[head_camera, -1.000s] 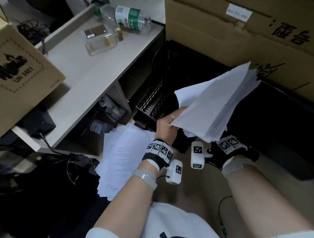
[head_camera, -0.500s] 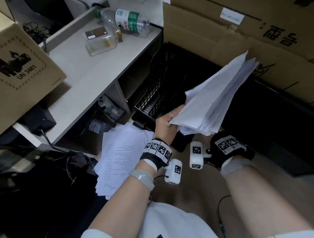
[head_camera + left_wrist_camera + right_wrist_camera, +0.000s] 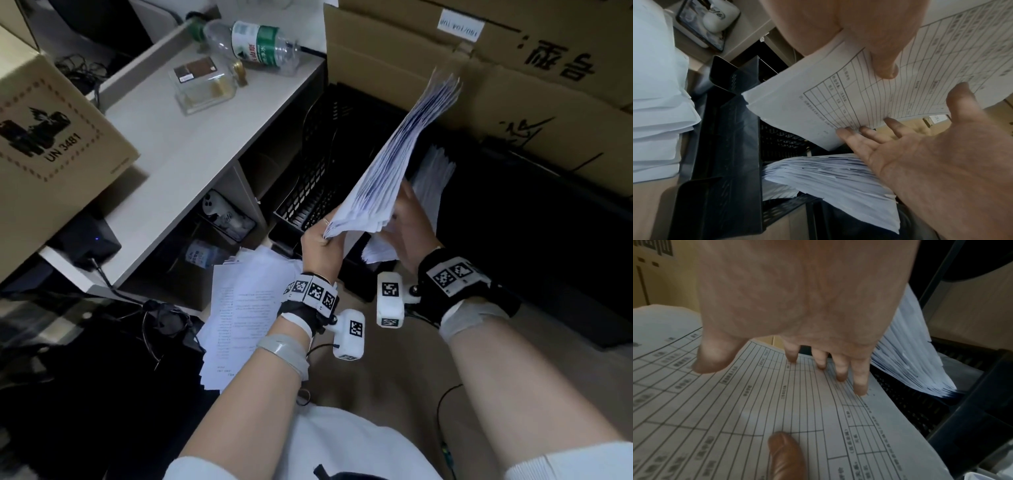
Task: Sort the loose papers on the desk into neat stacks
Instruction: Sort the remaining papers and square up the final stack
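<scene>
I hold a thick sheaf of printed forms [image 3: 394, 164] upright and edge-on above a black mesh tray [image 3: 308, 192]. My left hand [image 3: 320, 246] grips its lower corner, thumb [image 3: 785, 454] on the ruled top sheet [image 3: 735, 410]. My right hand [image 3: 409, 219] lies beside the sheaf with straight fingers [image 3: 840, 369] touching that printed face. A second, fanned stack of papers [image 3: 828, 177] stands in the tray [image 3: 433, 185] behind my right hand. More loose sheets [image 3: 246, 308] lie spread low on the left, under my left wrist.
A white desk [image 3: 178, 147] at the left carries a plastic bottle [image 3: 257, 41], a clear box [image 3: 205, 85] and a cardboard box [image 3: 44, 144]. Large cardboard boxes [image 3: 513, 85] wall off the back right. Black cables [image 3: 164, 318] lie tangled at the lower left.
The sheaf has swung from a broad, slanted spread to an upright, edge-on hold. My right hand has come up from below to lie against its face. My left grip stays.
</scene>
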Demonstrator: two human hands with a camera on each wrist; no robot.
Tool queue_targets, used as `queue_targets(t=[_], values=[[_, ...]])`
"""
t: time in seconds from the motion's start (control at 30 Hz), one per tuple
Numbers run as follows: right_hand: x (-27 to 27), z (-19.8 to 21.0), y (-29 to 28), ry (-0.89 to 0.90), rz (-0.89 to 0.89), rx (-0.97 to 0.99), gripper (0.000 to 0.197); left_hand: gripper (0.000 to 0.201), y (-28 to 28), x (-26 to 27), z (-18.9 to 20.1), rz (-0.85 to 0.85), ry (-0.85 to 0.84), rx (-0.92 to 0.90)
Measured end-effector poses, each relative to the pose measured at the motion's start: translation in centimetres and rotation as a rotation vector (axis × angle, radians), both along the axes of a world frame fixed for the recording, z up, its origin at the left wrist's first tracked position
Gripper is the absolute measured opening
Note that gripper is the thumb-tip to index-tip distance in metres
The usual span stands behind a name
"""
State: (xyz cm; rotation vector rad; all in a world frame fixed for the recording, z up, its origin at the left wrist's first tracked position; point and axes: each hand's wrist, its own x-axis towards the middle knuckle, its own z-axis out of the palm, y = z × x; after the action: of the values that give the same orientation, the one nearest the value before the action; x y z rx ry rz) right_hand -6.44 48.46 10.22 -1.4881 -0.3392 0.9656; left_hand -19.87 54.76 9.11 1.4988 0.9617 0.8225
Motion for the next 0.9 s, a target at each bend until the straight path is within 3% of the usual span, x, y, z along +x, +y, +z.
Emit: queue_targets(t=[0.2, 0.33, 0.47, 0.63, 0.73, 0.9], values=[[0.4, 0.2, 2.0, 0.062, 0.054, -0.027, 0.068, 0.017, 2.5, 1.4, -1.0, 0.053, 0.035, 0.002], [1.5, -0.9, 1.9, 0.038, 0.056, -0.07, 0.078, 0.026, 3.8, 3.3, -1.0, 0.089, 0.016, -0.125], [2.6, -1.6, 1.7, 0.051, 0.042, -0.072, 0.081, 0.02, 3.5, 4.9, -0.7, 0.041, 0.0, -0.032], [2.7, -1.4, 2.3, 0.09, 0.016, -0.094, 0.087, 0.046, 3.6, 4.7, -0.9, 0.095, -0.012, -0.062], [2.7, -2.3, 2.6, 0.078, 0.034, -0.133, 0.092, 0.042, 4.1, 4.5, -0.7, 0.169, -0.079, -0.128], [2.3, -1.9, 2.8, 0.065, 0.081, -0.136, 0.089, 0.048, 3.7, 4.8, -0.5, 0.133, -0.036, -0.052]])
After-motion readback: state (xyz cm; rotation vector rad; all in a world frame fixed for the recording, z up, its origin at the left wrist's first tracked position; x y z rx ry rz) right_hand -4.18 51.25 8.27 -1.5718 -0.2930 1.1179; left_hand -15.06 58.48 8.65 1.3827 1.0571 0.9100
